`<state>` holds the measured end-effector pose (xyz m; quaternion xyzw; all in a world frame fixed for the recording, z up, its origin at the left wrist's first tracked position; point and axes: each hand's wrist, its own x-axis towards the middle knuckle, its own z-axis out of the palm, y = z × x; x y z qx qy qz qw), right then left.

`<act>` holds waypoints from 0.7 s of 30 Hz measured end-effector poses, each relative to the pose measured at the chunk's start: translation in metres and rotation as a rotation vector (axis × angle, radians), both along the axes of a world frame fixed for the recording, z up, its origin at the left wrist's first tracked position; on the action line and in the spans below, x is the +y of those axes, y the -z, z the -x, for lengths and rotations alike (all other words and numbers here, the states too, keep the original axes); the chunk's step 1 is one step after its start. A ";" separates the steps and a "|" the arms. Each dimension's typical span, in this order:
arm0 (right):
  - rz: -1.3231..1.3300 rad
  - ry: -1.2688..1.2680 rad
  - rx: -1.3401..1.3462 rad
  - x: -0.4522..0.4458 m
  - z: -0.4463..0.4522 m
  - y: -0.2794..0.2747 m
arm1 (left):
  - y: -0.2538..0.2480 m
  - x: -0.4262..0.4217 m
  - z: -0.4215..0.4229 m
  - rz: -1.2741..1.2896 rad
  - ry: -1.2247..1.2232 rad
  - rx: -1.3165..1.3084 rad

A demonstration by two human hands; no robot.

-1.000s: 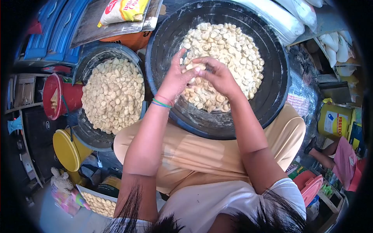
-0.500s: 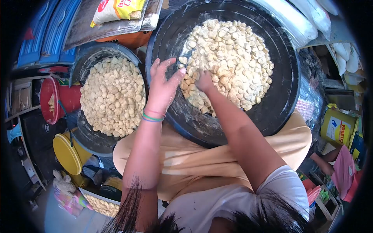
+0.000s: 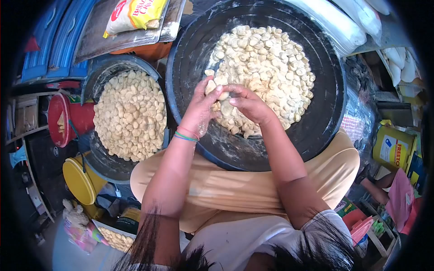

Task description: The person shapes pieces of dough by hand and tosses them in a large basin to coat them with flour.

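A wide black basin [image 3: 312,135] holds a heap of small, round, cream-coloured pieces [image 3: 266,67] dusted with pale powder; they look like dough or biscuits. Over the heap's left edge, my left hand [image 3: 201,108] is closed around a few of these pieces, its thumb and fingers pointing up. My right hand [image 3: 253,106] meets it there, its index finger curled and its thumb against a round piece [image 3: 227,107] between the hands. Powder coats the fingers of both hands. Coloured bands [image 3: 186,136] circle my left wrist.
Left of the basin, a second dark tub [image 3: 101,156] is full of similar pieces. A red bucket [image 3: 81,115] and a yellow-lidded bucket [image 3: 77,180] stand beyond it. Trays [image 3: 95,40] carry a yellow-and-white bag [image 3: 138,16]. Full plastic bags [image 3: 339,27] lie at upper right.
My right hand has lifted from the heap and moved to my left hand. My left hand has moved slightly right and down, closing from spread fingers around some pieces.
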<state>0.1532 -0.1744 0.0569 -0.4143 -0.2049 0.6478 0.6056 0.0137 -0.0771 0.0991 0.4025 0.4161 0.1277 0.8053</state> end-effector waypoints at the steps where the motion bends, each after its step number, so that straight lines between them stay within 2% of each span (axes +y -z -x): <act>1: -0.003 0.082 -0.081 -0.002 0.004 0.000 | 0.000 -0.003 0.000 0.065 0.021 -0.078; 3: -0.006 0.244 -0.242 -0.003 0.012 0.001 | 0.002 -0.004 -0.001 0.002 0.033 -0.101; 4: 0.011 0.294 -0.206 -0.003 0.012 -0.003 | 0.006 -0.001 0.001 0.016 0.059 -0.122; 7: -0.046 0.342 -0.177 -0.006 0.017 -0.026 | 0.011 -0.003 0.000 -0.034 0.078 -0.125; 10: -0.043 0.351 -0.240 -0.010 0.010 -0.023 | 0.004 -0.009 -0.001 -0.032 0.006 -0.170; 13: -0.107 0.582 0.115 -0.012 0.005 -0.017 | 0.002 -0.007 0.001 -0.039 0.005 -0.228; 14: -0.098 0.657 0.152 -0.015 0.006 -0.019 | 0.003 -0.004 0.003 -0.049 0.022 -0.242; 17: -0.133 0.641 0.098 -0.016 0.003 -0.016 | 0.002 0.000 0.006 0.042 -0.062 -0.279; 20: -0.103 0.430 -0.181 -0.014 0.010 -0.014 | -0.025 -0.011 -0.008 0.057 -0.086 -0.151; 21: -0.066 0.458 -0.256 -0.011 0.011 -0.016 | -0.015 -0.009 -0.007 -0.011 -0.012 -0.135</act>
